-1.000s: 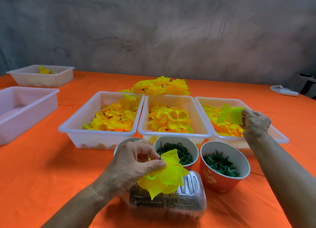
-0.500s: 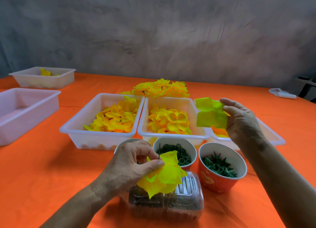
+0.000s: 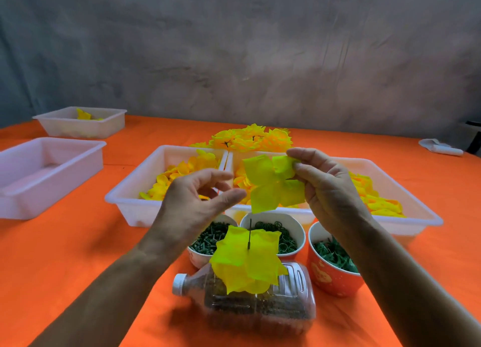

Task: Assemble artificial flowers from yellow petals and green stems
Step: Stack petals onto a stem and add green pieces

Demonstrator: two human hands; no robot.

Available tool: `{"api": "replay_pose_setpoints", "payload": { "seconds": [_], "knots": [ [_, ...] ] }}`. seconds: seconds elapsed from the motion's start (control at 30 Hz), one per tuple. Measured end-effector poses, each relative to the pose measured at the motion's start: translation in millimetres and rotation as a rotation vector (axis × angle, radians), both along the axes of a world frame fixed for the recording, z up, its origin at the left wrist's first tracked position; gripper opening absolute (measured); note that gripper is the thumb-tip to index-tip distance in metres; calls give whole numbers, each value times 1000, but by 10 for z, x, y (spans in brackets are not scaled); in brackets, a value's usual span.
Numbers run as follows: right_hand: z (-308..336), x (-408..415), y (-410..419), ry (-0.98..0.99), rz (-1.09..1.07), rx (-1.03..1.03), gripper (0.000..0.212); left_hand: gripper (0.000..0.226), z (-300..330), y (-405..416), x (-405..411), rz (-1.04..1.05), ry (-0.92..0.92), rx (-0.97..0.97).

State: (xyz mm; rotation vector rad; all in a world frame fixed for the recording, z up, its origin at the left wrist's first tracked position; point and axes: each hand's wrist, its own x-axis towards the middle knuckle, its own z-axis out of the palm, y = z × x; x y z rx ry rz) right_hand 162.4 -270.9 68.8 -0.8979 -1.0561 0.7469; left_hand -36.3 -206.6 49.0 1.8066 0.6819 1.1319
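Three white trays (image 3: 135, 203) of yellow and orange petals lie side by side beyond both hands, on the orange table (image 3: 65, 268). Below the hands stand three cups: one (image 3: 334, 281) of green pieces under the right wrist, one (image 3: 291, 224) of green rings in the middle, one (image 3: 200, 255) of green pegs under the left wrist. Nearest the body, a clear plastic bottle (image 3: 260, 305) lies on its side; a thin dark spike (image 3: 250, 234) rises from it, already threaded with a stack of yellow petal layers (image 3: 247, 263).

Right hand (image 3: 328, 190): thumb and fingers pinch the upper right lobe of a loose yellow petal layer (image 3: 273, 185), held in the air above the middle cup and well above the spike.

Left hand (image 3: 197, 203): fingers loosely spread and slightly curled, holding nothing, just left of the loose layer.

Step in hand, by judgement: thread the loose layer onto the spike.

1. Take the free side of the layer with the left hand so it lies flat between both hands.
2. Locate the centre hole; it cannot be made out at this distance.
3. Bring the hole directly over the spike tip, then press straight down.
4. Keep fingertips beside the spike, never over its point.
5. Seat the layer against the stack, with lobes turned off those beneath.

Risk: off-centre pressure may tear the thin fabric or tip the bottle.
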Motion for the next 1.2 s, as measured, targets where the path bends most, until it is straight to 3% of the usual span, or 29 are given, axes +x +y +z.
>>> {"api": "replay_pose_setpoints", "payload": {
  "seconds": [0.13, 0.23, 0.4, 0.53, 0.63, 0.77, 0.93, 1.2],
  "knots": [
    [57, -137, -17, -134, 0, 4, 25, 61, 146, 44, 146, -74, -54, -142],
    [74, -210, -24, -180, 6, 3, 25, 43, 173, 35, 205, -163, -73, -199],
    [36, -230, -61, -115, 28, -53, 31, 17, 145, 41, 203, -126, -151, -248],
    [-26, -223, -118, -106, 47, -138, 52, 42, 139, 41, 204, -115, -193, -361],
    [-51, -239, -122, -158, 49, -130, 41, 41, 137, 34, 212, -140, -212, -399],
    [-53, -262, -104, -149, 52, -108, 27, 29, 134, 23, 213, -155, -221, -384],
    [-41, -303, -105, -200, 55, -67, 25, 20, 121, 20, 189, -157, -201, -291],
    [-85, -358, -155, -539, -115, 43, 17, 15, 37, -12, 138, -201, -213, -191]
  ]
}}
